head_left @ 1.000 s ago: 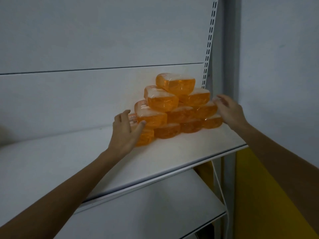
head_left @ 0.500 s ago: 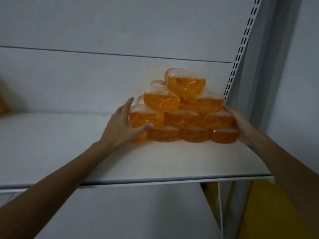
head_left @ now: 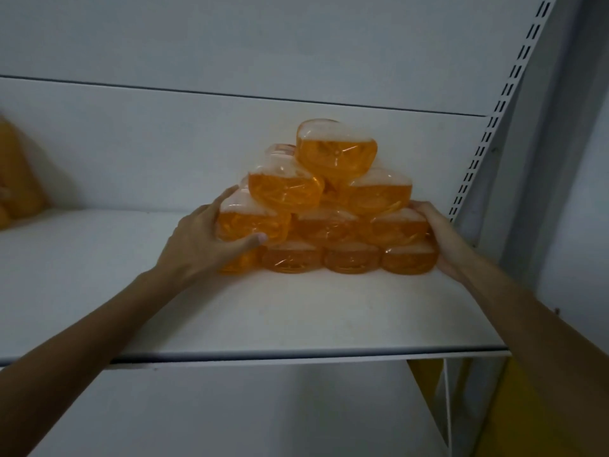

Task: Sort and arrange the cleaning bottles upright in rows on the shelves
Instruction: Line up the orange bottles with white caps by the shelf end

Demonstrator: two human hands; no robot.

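Several orange bottles [head_left: 329, 222] are stacked in a pyramid at the right end of the shelf [head_left: 296, 318], gripped on one side by the curled fingers of the left hand [head_left: 204, 245] and pressed on the other by the straight fingers of the right hand [head_left: 436, 240].

Orange bottles [head_left: 329, 206], white shelf [head_left: 296, 324].

The left hand [head_left: 197, 245] grips, the right hand [head_left: 443, 240] seemingly presses, stacked orange bottles [head_left: 329, 222].
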